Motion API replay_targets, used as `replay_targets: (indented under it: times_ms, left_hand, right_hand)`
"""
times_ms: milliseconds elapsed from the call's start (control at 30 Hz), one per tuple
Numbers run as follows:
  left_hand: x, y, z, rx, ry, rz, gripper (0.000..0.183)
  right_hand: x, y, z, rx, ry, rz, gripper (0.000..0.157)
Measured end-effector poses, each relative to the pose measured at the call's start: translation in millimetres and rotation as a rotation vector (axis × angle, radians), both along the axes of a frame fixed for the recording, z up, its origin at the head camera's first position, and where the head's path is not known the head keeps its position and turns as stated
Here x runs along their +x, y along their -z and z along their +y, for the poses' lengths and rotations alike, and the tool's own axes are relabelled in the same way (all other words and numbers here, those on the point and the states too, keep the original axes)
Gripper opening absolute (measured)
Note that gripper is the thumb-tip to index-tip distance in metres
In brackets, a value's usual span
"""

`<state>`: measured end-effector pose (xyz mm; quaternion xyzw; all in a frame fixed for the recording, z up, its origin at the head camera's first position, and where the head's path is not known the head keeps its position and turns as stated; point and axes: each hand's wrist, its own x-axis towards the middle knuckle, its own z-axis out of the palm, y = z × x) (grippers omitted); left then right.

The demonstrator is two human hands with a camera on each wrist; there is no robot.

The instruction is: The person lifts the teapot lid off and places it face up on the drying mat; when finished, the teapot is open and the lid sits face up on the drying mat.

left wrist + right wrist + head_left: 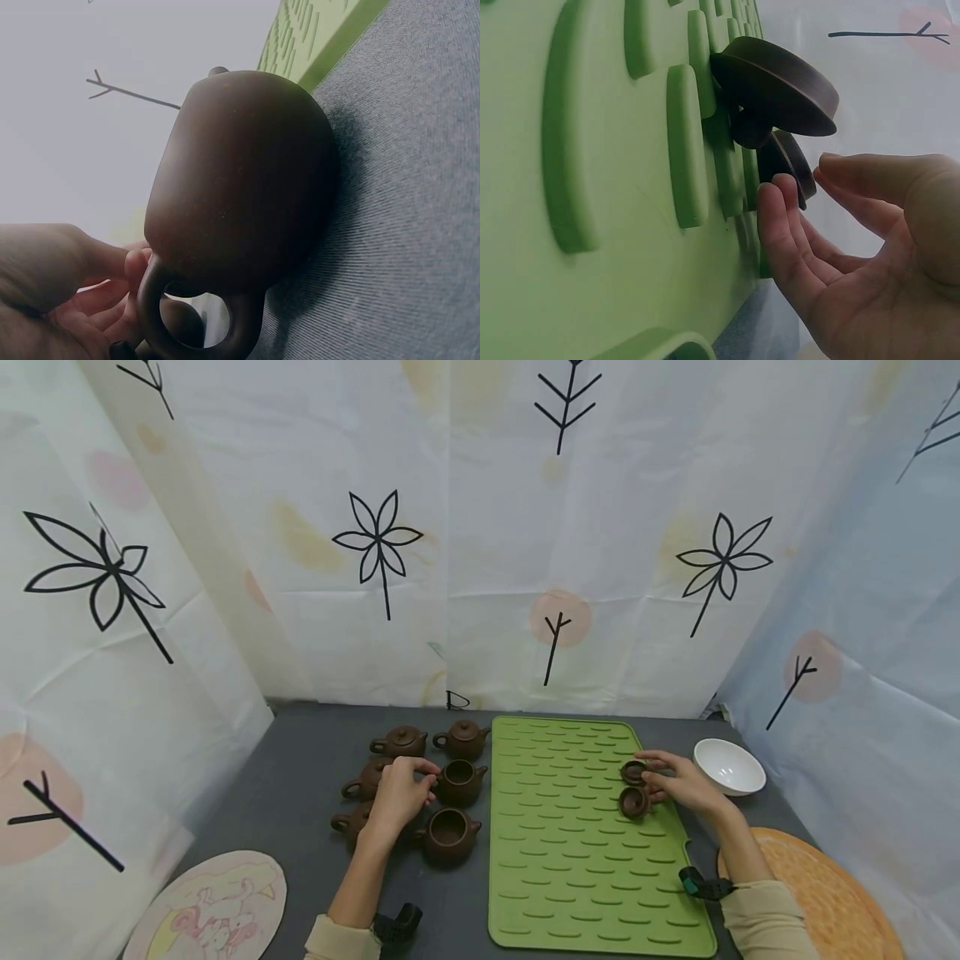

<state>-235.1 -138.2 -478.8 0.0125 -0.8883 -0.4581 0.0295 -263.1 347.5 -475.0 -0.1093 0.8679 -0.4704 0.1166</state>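
Note:
My left hand (400, 793) is at the handle side of a lidless brown clay teapot (459, 782), thumb and finger pinching its handle. A second lidless teapot (447, 837) stands nearer me; in the left wrist view a teapot (240, 180) fills the middle and my left hand (82, 292) shows beside its handle. On a green mat (570, 893) lie two upturned brown teapot lids, a far lid (633, 772) and a near lid (633, 803). My right hand (682, 783) has its fingers spread around the far lid, with the near lid (776, 86) alongside.
Two lidded teapots, one (400, 741) and another (462, 739), stand at the back, and more teapots (367, 779) sit left of my left hand. A white bowl (730, 767) stands right of the mat. Round placemats, one pink (217, 910) and one orange (825, 902), lie at either side.

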Motion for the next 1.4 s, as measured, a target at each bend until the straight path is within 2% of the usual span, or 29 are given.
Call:
replay_targets:
  times_ms: [200, 533, 767, 933, 1167, 1400]
  left_hand:
    - [0.2, -0.5, -1, 0.005, 0.003, 0.004, 0.013]
    - [-0.4, -3.6, -3, -0.003, 0.012, -0.002, 0.013]
    - [-1.1, -5.0, -5, 0.004, 0.036, -0.006, 0.013]
    - [-4.1, -4.4, -6, 0.024, 0.051, 0.005, 0.011]
    - [-8.9, -9.0, -6, 0.047, 0.069, 0.002, 0.011]
    - [-16.7, -13.5, -3, 0.044, 0.1, 0.01, 0.014]
  right_hand:
    - [-0.4, -2.2, 3, -0.047, 0.008, -0.007, 0.056]
    - [0.3, -17.4, -3, -0.074, 0.076, 0.079, 0.053]
    - [2.4, -33.9, -22, -0.113, 0.014, 0.174, 0.05]
    - [0.8, -40.9, -41, -0.155, -0.027, 0.179, 0.048]
    - [-6.5, -43.6, -67, -0.177, -0.054, 0.184, 0.047]
    - [-18.2, -38.9, -97, -0.232, -0.074, 0.177, 0.045]
